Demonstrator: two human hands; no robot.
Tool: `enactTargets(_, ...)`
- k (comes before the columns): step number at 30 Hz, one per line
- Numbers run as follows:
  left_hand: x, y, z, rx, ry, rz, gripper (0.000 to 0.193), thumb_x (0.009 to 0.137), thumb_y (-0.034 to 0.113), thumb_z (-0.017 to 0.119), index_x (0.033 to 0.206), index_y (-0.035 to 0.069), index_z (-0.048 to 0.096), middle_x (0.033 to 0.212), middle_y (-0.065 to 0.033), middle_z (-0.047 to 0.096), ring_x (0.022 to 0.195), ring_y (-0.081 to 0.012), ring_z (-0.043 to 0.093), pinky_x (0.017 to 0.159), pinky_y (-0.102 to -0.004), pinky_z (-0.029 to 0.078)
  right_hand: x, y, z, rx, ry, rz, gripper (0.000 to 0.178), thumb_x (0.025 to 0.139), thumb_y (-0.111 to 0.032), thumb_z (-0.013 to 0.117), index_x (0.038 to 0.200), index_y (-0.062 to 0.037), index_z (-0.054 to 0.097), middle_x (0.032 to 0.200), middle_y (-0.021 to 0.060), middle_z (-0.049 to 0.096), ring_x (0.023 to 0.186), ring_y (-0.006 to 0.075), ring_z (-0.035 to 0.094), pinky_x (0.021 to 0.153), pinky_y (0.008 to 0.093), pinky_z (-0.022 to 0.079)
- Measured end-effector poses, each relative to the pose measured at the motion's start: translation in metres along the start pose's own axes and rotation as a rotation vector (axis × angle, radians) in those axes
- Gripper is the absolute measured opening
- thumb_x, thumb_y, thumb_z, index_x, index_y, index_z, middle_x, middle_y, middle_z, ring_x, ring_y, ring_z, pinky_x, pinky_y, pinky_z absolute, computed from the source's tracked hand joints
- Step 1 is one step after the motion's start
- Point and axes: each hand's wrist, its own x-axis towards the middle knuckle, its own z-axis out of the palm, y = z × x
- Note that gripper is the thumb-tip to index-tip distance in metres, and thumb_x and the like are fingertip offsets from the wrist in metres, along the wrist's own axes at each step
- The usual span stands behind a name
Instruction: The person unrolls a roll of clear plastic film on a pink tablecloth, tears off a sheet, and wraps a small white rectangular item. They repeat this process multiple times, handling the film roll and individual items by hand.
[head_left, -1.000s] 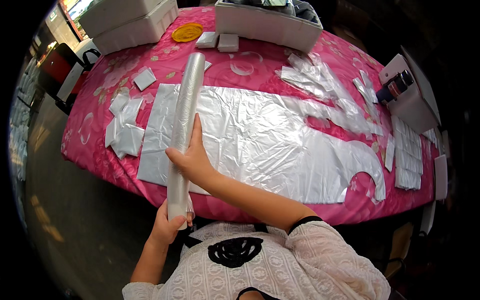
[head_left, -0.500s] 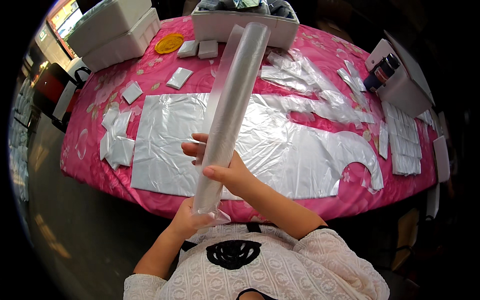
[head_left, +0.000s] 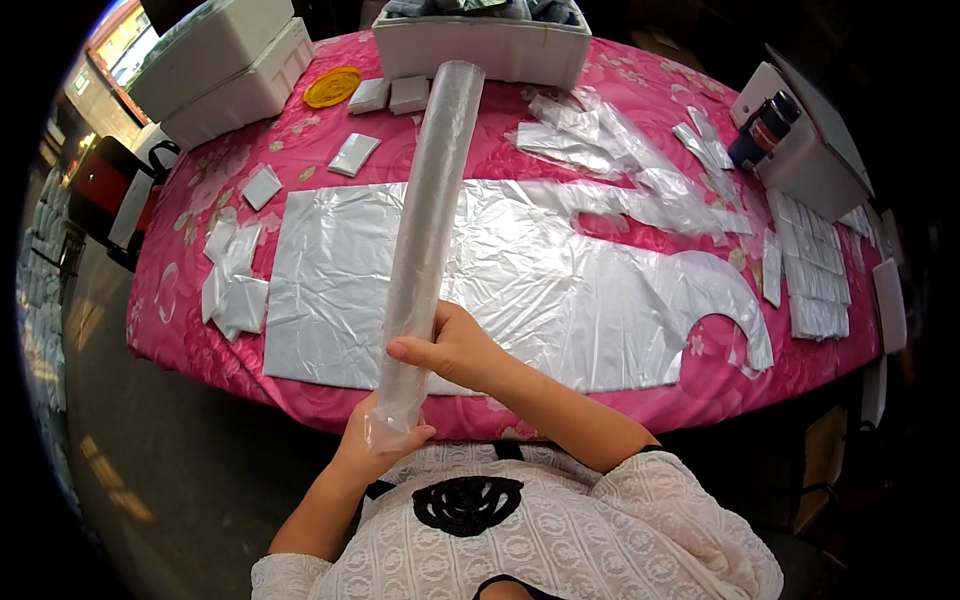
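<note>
A long roll of clear plastic film (head_left: 430, 200) stands tilted in front of me, its top leaning slightly right and away. My right hand (head_left: 450, 345) grips it below the middle, thumb across the front and fingers hidden behind. My left hand (head_left: 375, 440) holds the lower end, where loose film bunches over the fingers. Beneath the roll, a silvery-white plastic apron (head_left: 560, 310) lies spread flat on the table, with a curved neck cut-out at its right end. Beyond it, several crumpled plastic strips (head_left: 640, 165) are heaped.
A pink flowered cloth (head_left: 230, 180) covers the table. Folded plastic packets (head_left: 240, 285) lie at left, more packets (head_left: 815, 280) at right. White foam boxes (head_left: 485, 50) stand along the back, near a yellow disc (head_left: 332, 87). A dark flask (head_left: 765, 130) stands at right.
The roll has tipped more upright and its top has moved left. The loose flap along its left side now lies against it. My right hand has closed round the roll.
</note>
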Motion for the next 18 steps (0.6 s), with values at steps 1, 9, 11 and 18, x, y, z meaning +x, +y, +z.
enactTargets(1,-0.002,-0.003,-0.001,-0.046,0.019,-0.028,0.024,0.072,0.008,0.072,0.086,0.004,0.054,0.073,0.0002,0.054,0.064,-0.0081,0.051,0.057,-0.023,0.042,0.001,0.004,0.0,0.002,0.033,-0.015,0.048,0.072,-0.034,0.075,0.1,-0.0015,0.055,0.088,0.0069,0.061,0.082,0.0121,0.057,0.071,0.0254,0.047)
enactTargets(9,0.002,-0.018,-0.01,-0.035,0.149,0.017,0.027,0.072,0.005,0.072,0.091,0.002,0.053,0.076,0.0002,0.055,0.066,-0.0067,0.051,0.058,-0.0229,0.043,-0.002,0.015,-0.006,0.078,-0.063,0.099,0.025,0.072,-0.014,0.077,0.079,-0.0062,0.054,0.072,-0.0018,0.058,0.065,0.003,0.052,0.059,0.0168,0.042)
enactTargets(11,0.003,-0.015,-0.007,-0.024,0.16,0.041,0.029,0.071,0.006,0.072,0.093,0.001,0.053,0.076,0.0001,0.055,0.066,-0.0068,0.052,0.059,-0.0228,0.044,-0.004,0.018,-0.005,0.116,-0.086,0.051,0.023,0.073,-0.013,0.076,0.077,-0.0059,0.054,0.072,-0.0022,0.057,0.064,0.003,0.051,0.059,0.0171,0.042)
enactTargets(18,0.002,-0.024,-0.014,-0.03,0.177,0.015,0.034,0.07,0.005,0.073,0.098,0.0,0.054,0.077,-0.0008,0.057,0.068,-0.0081,0.054,0.06,-0.0232,0.045,-0.007,0.016,-0.005,0.109,-0.006,-0.031,0.022,0.073,-0.012,0.076,0.076,-0.0053,0.055,0.072,-0.0016,0.056,0.064,0.0044,0.052,0.061,0.0178,0.044)
